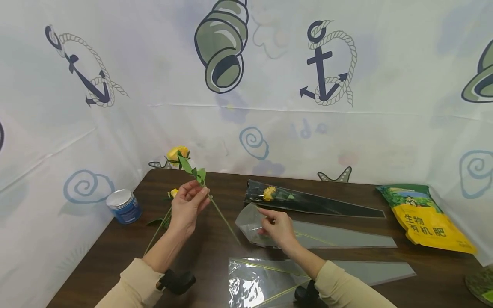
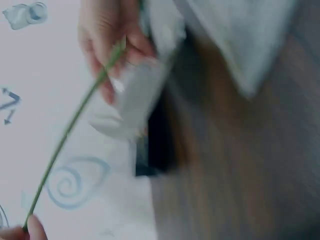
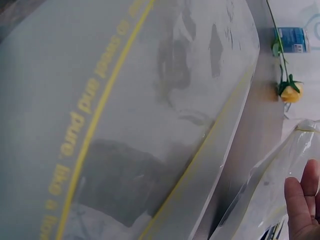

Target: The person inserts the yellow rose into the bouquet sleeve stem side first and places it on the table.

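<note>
My left hand (image 1: 188,203) pinches the green stem of a yellow rose (image 1: 178,155), its bloom up and the stem end slanting down to the right. In the left wrist view that bare stem (image 2: 70,127) runs up in front of my right hand (image 2: 110,40). With its fingers at the wide mouth, my right hand (image 1: 279,226) holds a clear flower sleeve (image 1: 246,222), which bulges open above the table. The stem end is near this mouth, apart from it in the head view. The right wrist view shows fingers (image 3: 300,205) against the film.
A second flower sleeve (image 1: 265,282) lies nearer, under my right forearm. Behind is a black sleeve (image 1: 327,206) with a yellow rose (image 1: 269,193) inside. Another yellow rose (image 1: 174,193) lies at left, near a blue can (image 1: 125,209). A yellow fertilizer bag (image 1: 431,222) sits right.
</note>
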{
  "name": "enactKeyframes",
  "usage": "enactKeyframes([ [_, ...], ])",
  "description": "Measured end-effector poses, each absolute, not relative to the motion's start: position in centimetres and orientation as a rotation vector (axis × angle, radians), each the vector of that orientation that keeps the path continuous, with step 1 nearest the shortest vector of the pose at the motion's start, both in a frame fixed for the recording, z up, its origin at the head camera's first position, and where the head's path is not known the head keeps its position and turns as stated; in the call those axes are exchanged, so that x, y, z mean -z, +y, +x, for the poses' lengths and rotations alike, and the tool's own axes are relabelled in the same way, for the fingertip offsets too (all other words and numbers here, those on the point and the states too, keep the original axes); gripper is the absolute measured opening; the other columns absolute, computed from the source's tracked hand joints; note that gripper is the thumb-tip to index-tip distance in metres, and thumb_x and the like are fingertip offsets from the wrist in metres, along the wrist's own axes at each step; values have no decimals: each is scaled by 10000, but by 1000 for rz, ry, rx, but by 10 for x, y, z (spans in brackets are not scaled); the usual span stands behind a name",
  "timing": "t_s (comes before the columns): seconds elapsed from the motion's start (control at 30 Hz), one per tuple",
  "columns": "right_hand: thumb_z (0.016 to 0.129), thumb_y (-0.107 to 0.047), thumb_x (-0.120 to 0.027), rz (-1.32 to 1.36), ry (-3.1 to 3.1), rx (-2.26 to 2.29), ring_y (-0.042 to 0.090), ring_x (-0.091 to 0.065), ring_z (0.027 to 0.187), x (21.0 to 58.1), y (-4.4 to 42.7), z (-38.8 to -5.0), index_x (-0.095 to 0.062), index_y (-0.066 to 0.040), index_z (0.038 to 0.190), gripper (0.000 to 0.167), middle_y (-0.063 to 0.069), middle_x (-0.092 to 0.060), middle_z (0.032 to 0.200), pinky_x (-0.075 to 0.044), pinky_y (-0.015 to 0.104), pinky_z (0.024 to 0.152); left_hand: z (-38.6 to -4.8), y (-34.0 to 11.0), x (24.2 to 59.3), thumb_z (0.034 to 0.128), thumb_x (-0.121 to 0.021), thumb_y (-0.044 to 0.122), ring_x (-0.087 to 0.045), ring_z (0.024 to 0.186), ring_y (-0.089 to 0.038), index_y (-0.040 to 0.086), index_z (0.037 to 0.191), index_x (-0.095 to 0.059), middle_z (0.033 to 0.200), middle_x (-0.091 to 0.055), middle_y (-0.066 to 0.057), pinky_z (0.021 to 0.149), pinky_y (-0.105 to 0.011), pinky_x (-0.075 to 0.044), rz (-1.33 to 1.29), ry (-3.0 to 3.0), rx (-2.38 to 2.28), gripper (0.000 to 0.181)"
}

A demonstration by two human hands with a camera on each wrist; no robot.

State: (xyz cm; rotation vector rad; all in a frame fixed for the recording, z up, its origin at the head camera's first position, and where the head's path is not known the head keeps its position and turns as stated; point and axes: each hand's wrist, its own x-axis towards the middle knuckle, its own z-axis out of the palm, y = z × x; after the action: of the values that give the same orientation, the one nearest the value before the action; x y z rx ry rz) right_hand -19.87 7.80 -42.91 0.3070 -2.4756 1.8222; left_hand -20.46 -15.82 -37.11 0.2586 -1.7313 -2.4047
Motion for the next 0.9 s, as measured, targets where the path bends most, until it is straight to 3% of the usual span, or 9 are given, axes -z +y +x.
enactKeyframes([
  [0.17,839,73,-559,305,-2481,-1821,273,-681,584,431,77,-199,-649,29,1150,327,83,-573,607,-566,266,562,-212,-137,364,887,-599,-27,-645,821,-59,152,1048,-472,893,-528,42,702,-190,-553,205,-1515,2345,272],
  [0.4,844,88,-544,309,-2426,-1919,373,-668,615,434,76,-199,-626,69,1157,323,188,-581,649,-575,340,584,-217,-123,377,868,-620,-42,-583,775,-65,92,1071,-455,891,-500,24,664,-181,-545,187,-1470,2261,294],
  [0.67,852,72,-530,259,-2446,-1909,275,-686,606,431,74,-197,-652,58,1121,296,236,-670,1041,-554,242,551,-218,-117,390,853,-619,-77,-549,713,-63,28,1070,-458,868,-501,14,632,-188,-538,145,-1504,2155,290],
  [0.77,858,67,-529,257,-2434,-1915,287,-687,613,430,74,-196,-647,78,1114,282,255,-664,1038,-571,264,607,-217,-116,393,844,-618,-94,-537,690,-66,17,1047,-458,856,-500,4,617,-190,-532,125,-1514,2118,281],
  [0.9,864,63,-519,246,-2418,-1946,322,-683,626,430,74,-196,-643,96,1106,275,267,-664,1023,-555,250,562,-216,-115,397,843,-617,-95,-536,699,-66,17,1035,-451,864,-494,-4,622,-196,-532,123,-1537,2093,278],
])
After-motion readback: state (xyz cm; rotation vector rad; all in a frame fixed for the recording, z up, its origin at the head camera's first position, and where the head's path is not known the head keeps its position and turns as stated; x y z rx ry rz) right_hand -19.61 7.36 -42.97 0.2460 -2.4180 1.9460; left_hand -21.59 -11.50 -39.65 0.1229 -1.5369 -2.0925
